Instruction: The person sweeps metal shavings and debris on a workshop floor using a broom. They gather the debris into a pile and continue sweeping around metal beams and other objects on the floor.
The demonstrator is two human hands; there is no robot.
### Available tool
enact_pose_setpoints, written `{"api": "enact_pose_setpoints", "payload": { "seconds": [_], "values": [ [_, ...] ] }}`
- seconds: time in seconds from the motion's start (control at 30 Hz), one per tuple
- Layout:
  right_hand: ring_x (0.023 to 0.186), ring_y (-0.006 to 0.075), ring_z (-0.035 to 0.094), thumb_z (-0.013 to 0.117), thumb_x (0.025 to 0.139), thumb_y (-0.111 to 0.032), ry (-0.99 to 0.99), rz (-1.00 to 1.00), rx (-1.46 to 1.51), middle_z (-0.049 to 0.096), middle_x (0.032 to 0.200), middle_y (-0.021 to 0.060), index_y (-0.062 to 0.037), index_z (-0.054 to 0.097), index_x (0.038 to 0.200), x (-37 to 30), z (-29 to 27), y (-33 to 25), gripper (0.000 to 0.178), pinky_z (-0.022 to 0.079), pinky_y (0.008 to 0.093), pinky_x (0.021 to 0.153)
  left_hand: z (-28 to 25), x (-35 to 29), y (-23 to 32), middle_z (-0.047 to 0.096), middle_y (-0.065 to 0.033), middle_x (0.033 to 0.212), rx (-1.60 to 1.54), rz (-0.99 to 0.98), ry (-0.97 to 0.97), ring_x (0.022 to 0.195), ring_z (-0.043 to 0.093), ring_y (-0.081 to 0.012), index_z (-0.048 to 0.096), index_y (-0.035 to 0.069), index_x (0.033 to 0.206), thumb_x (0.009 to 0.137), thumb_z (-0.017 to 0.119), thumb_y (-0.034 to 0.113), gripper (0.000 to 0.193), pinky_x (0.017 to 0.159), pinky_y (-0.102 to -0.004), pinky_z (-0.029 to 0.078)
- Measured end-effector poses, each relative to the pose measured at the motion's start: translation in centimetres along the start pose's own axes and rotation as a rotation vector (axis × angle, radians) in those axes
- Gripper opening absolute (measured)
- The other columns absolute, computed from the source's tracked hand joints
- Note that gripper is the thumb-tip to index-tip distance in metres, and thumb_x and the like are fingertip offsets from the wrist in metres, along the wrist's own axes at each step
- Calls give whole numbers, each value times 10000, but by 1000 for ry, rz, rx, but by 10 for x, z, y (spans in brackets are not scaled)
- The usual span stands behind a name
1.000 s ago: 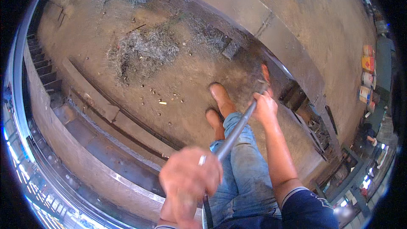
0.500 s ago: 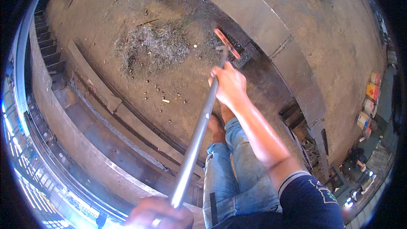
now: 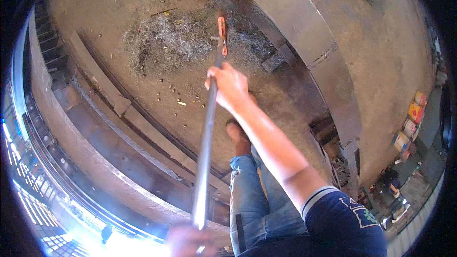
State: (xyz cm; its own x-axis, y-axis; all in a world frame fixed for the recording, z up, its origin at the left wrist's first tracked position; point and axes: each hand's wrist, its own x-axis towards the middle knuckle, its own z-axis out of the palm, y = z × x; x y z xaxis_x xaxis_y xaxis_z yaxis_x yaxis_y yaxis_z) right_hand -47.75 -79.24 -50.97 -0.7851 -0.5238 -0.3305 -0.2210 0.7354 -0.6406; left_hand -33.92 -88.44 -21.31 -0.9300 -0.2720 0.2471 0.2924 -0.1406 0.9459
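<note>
I hold a long-handled push broom (image 3: 205, 143) with a silvery metal pole and a narrow orange head (image 3: 222, 31); no bristles can be made out. My right hand (image 3: 230, 85) is wrapped round the pole not far above the head. At the pole's upper end, by the lower edge, my left hand (image 3: 183, 239) is closed round it, smeared by motion. The head rests against a heap of grey, curly metal shavings (image 3: 166, 43) on the brown floor. More shavings lie to the head's right.
Long steel beams (image 3: 152, 131) lie on the left, and a broad steel plate (image 3: 314, 57) curves along the right. Small dark bits and a pale yellow stick (image 3: 182, 103) are scattered on the floor. Several paint cans (image 3: 413, 114) stand at the far right.
The orange head has swung left, from the plate's edge to the shavings heap, and turned more upright. My right hand has moved left with the pole; my left hand has shifted slightly right.
</note>
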Motion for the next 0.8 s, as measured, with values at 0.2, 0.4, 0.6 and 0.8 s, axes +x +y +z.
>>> {"api": "enact_pose_setpoints", "payload": {
  "seconds": [0.2, 0.4, 0.6, 0.8],
  "values": [
    [901, 369, 688, 749, 761, -314, -222, 251, -204, 674, 965, 152, -144, 723, 910, -88, -48, 28, 228, 553, 474, 786, -14, 2, -1, 430, -19, 464, -184, -14, 51, 388, 451, -185, 431, 84, 517, 838, 661, 150, 401, 405, -349, 358],
    [857, 343, 705, 767, 763, -323, -202, 303, -355, 690, 900, 138, -153, 749, 900, -55, 0, 139, 219, 582, 443, 770, -1, 29, -107, 454, -28, 466, -259, -69, 30, 368, 449, -172, 451, 68, 517, 849, 658, 136, 397, 378, -327, 355],
    [870, 349, 684, 695, 813, -334, -224, 83, -138, 649, 893, 151, -146, 722, 928, -43, -18, 27, 223, 562, 461, 763, -2, 25, -1, 491, -34, 478, 0, -55, -47, 392, 494, -172, 475, 74, 522, 848, 674, 185, 398, 423, -330, 425],
    [863, 364, 680, 718, 783, -294, -257, 184, -212, 641, 885, 166, -125, 725, 906, -72, -34, 71, 209, 561, 468, 745, -13, 42, -16, 529, -40, 491, 33, -175, -51, 415, 539, -172, 499, 81, 526, 848, 689, 234, 404, 467, -334, 494]
  ]
}}
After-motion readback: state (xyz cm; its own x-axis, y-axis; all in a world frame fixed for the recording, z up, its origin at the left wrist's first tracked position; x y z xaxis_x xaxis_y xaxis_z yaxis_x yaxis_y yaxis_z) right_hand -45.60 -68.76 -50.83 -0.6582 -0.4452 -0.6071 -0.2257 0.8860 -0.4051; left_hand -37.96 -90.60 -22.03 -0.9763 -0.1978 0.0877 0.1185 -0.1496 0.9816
